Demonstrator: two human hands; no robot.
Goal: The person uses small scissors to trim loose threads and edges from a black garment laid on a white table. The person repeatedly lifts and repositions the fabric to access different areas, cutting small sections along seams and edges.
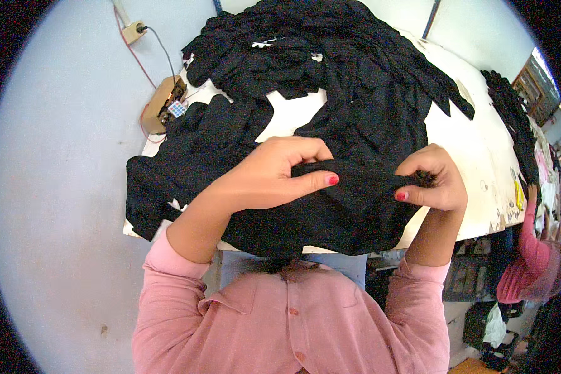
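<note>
Hands are both busy with one black garment [330, 212] that's lying at the near edge of a white table [474, 156], part of it hanging over the edge toward the person. Left hand [274, 174] has its fingers curled over a bunched ridge of the fabric, thumb stretched out along the front of it, so it's pinching that fold closed. Right hand [433, 181] grips the other end of the same ridge, fingers wrapped tight and thumb pressed in from the front. Fabric runs taut-ish between the two hands.

Behind it there's a big messy pile of black clothes [330, 68] covering most of the tabletop, touching the held piece. Off at the far left corner of the table sits a small wooden box [162, 103] with wires, and a wall socket [133, 31] above it on the pale wall. Over on the right, another person in a pink sleeve [533, 243] stands beside the table, near another dark strip of cloth [511, 118].
</note>
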